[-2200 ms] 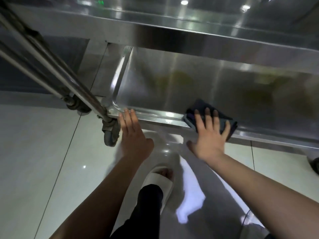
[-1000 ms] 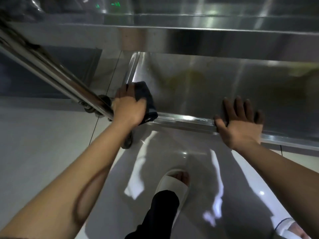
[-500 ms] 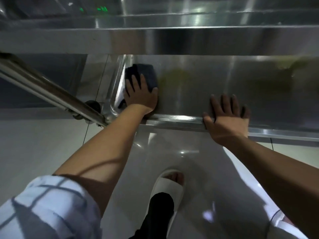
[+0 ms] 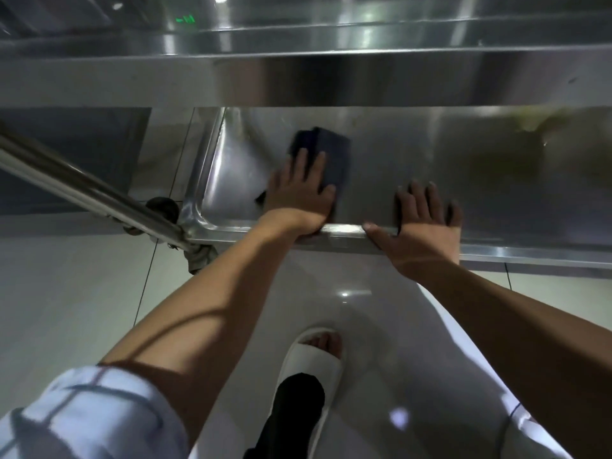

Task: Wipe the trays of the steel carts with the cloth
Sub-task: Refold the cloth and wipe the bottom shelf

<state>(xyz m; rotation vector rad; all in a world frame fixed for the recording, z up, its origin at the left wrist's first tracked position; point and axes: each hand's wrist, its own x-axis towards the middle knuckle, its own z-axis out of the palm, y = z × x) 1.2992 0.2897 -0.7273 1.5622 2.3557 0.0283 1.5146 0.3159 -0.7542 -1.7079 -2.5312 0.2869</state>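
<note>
A: The fingers [image 4: 306, 160] of the left hand [image 4: 299, 193] lie straight and spread, pressing flat on the dark cloth [image 4: 326, 157]. Nothing curled round it, just pushing down.

B: And the cloth sits where?

A: On the floor of the lower tray [image 4: 381, 160], near its front-left corner, a little in from the left wall. Its far end pokes out past the fingertips.

B: The right hand [image 4: 420, 230]?

A: Open too, fingers splayed, holding nothing. The palm rests over the tray's front rim [image 4: 344, 230], the fingers reach down inside, and the thumb lies along the rim close to the left wrist.

B: Anything else on that tray?

A: A yellowish patch [image 4: 530, 124] toward the far-right side, maybe a stain, maybe a reflection; it's too blurred to say. The upper tray [image 4: 298, 81] overhangs the back. A caster [image 4: 162, 207] shows beyond the left corner, and a white slipper [image 4: 314, 362] stands on the tiled floor [image 4: 66, 293] below the front rim
</note>
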